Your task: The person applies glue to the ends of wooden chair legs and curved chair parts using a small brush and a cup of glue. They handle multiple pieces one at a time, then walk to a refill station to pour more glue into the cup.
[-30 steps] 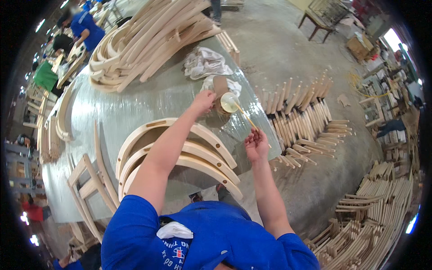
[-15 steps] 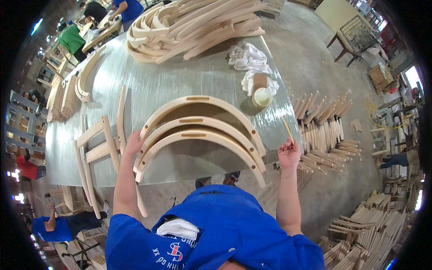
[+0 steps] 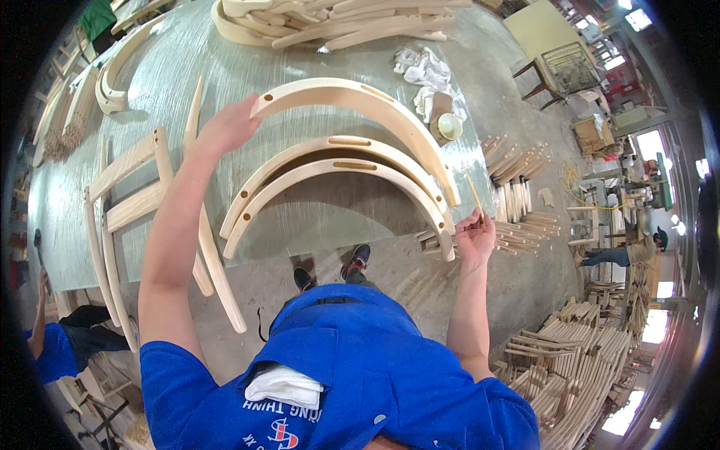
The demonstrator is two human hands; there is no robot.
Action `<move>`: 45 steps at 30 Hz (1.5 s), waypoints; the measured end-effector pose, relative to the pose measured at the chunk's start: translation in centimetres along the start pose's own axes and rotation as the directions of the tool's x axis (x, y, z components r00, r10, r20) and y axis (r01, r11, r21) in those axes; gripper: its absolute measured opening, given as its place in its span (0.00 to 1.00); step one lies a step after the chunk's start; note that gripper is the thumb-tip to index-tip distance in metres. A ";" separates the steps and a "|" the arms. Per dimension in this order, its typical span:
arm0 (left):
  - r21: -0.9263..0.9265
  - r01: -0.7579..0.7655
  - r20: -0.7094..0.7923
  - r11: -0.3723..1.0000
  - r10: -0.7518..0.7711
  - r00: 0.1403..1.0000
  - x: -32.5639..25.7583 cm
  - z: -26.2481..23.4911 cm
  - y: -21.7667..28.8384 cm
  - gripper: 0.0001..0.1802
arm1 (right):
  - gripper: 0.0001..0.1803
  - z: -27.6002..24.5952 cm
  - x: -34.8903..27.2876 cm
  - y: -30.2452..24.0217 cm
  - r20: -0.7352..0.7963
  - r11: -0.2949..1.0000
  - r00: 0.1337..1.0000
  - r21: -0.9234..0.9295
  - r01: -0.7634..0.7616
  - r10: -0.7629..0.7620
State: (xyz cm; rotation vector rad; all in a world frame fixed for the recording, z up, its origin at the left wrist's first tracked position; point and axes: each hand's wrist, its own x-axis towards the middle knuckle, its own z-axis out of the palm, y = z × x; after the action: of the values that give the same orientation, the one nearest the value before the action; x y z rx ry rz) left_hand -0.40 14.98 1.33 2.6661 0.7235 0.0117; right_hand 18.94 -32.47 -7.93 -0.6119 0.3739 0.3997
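Observation:
Three curved wooden rails with slots and round holes lie arched on the film-covered table [image 3: 67,247]. My left hand [image 3: 229,126] is closed on the left end of the farthest curved rail [image 3: 352,94], which stands apart from the other two. Nearer to me, the middle curved rail [image 3: 300,153] and the front curved rail [image 3: 300,180] lie close together. Between the fingers of my right hand [image 3: 475,238] is a thin yellowish stick [image 3: 474,190], pointing up and away, beside the rails' right ends. Its tip is too small to make out.
A wooden chair frame [image 3: 142,202] leans at the table's left. At the far right are a pale cup [image 3: 449,127], a brown block [image 3: 441,105] and white rags [image 3: 424,67]. Curved parts [image 3: 337,22] are piled at the back. Stacked sticks [image 3: 517,199] stand off the right edge.
My left hand has moved away from me with the farthest rail, widening its gap from the other two. My right hand still holds the stick. The whole view has shifted.

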 end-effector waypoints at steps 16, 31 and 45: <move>-0.033 0.061 -0.052 0.998 -0.062 0.997 -1.2 2.6 -1.3 0.21 | 0.07 5.3 1.8 -0.9 0.161 0.784 0.922 -0.488 0.384 -0.352; 0.043 0.074 -0.216 0.996 -0.063 0.974 -4.7 4.6 -0.2 0.23 | 0.06 19.2 8.3 5.2 0.754 0.300 0.646 -0.593 0.747 -0.120; 0.020 0.124 -0.245 0.992 -0.115 0.963 -5.9 5.6 0.2 0.23 | 0.09 11.1 16.6 -1.5 0.678 -0.371 0.566 -0.733 0.571 -0.469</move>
State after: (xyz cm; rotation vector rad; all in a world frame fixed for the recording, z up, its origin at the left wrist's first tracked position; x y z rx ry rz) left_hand -4.77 9.94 -3.25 2.6774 0.9693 0.3021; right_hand 36.27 -22.65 -6.27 -2.1998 -0.5137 -0.4573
